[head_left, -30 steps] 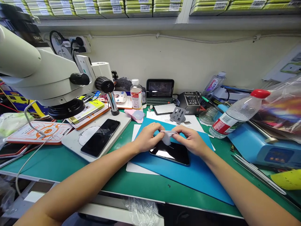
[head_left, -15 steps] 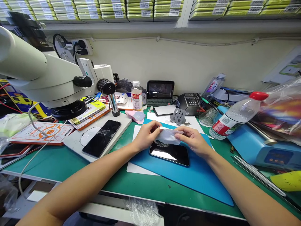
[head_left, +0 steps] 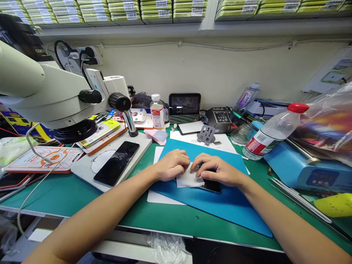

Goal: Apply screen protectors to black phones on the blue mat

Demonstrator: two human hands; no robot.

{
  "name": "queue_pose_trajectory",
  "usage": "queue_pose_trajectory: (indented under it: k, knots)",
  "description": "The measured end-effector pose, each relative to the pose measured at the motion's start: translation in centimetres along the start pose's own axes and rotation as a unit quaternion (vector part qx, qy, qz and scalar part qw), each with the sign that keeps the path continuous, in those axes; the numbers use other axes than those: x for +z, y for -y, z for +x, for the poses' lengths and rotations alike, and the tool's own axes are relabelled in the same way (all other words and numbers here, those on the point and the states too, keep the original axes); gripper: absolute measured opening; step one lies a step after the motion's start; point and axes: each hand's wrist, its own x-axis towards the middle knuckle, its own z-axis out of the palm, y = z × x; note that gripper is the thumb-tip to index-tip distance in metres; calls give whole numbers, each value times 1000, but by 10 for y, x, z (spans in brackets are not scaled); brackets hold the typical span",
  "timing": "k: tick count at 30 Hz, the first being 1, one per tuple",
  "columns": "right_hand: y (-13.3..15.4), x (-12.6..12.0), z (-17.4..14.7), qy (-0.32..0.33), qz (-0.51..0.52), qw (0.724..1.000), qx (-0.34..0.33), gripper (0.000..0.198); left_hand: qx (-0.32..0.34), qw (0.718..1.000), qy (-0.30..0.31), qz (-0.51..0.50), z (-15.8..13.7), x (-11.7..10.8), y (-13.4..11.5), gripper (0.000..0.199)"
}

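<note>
A thin white sheet (head_left: 189, 179), like a wipe or a piece of tissue, lies over part of a black smartphone (head_left: 213, 186). The phone rests on a blue mat (head_left: 228, 201), and the sheet hides its left part. My left hand (head_left: 172, 165) is closed at the sheet's upper left edge, its fingers curled against it. With fingers bent and apart, my right hand (head_left: 218, 170) touches the sheet's right side above the phone. A second dark phone (head_left: 117, 163) with marks on its glass lies to the left on the microscope base (head_left: 82, 167).
A microscope (head_left: 68, 99) fills the left side. At the back stand a small bottle (head_left: 157, 112), a screen device (head_left: 184, 107) and a grey perforated holder (head_left: 206, 134). To the right are a large bottle (head_left: 275, 134), a blue machine (head_left: 305, 167) and tweezers (head_left: 299, 200).
Before, both hands held the white sheet raised above the phone. Now the sheet is lower, lying on the phone, and my right hand's fingers have spread. The view has shifted slightly.
</note>
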Motion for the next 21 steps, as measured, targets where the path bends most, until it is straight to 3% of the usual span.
queue_pose_trajectory:
  k: [2, 5, 10, 15, 21]
  knots:
    - [-3, 0, 0, -7, -9, 1000, -12, 44, 1, 1000, 13, 22, 1, 1, 0, 9]
    - [-11, -1, -1, -75, -50, 996, 13, 49, -2, 995, 35, 97, 2, 5, -7, 15]
    - [-20, -3, -1, -127, -144, 981, 35, 41, 20, 979, 113, 168, 0, 18, -24, 49]
    - [-22, -4, 0, -154, -172, 972, 35, 36, -43, 972, 166, 160, -5, 26, -23, 65]
    - [-24, -4, 1, -150, -175, 972, 36, 33, -94, 970, 154, 160, -6, 23, -17, 66]
